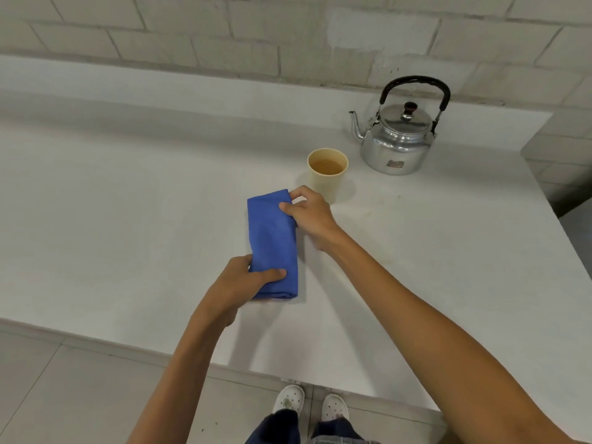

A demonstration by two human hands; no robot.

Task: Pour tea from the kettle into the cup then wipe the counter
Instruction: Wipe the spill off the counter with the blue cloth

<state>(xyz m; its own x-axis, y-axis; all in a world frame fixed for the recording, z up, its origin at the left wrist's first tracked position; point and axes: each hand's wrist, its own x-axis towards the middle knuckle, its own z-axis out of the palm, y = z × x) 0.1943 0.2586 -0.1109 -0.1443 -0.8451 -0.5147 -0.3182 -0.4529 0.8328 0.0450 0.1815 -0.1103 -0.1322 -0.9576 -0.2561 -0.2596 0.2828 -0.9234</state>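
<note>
A folded blue cloth (272,238) lies on the white counter (128,203) in the middle of the view. My left hand (243,283) grips its near end, thumb on top. My right hand (309,216) pinches its far right corner. Just beyond my right hand stands a cream paper cup (327,181) holding amber tea. A shiny metal kettle (397,145) with a black handle stands upright behind the cup to the right, its spout pointing left.
A brick wall (224,33) runs along the back of the counter. The counter's right edge (563,238) drops off past the kettle, and its front edge (160,357) is near my feet.
</note>
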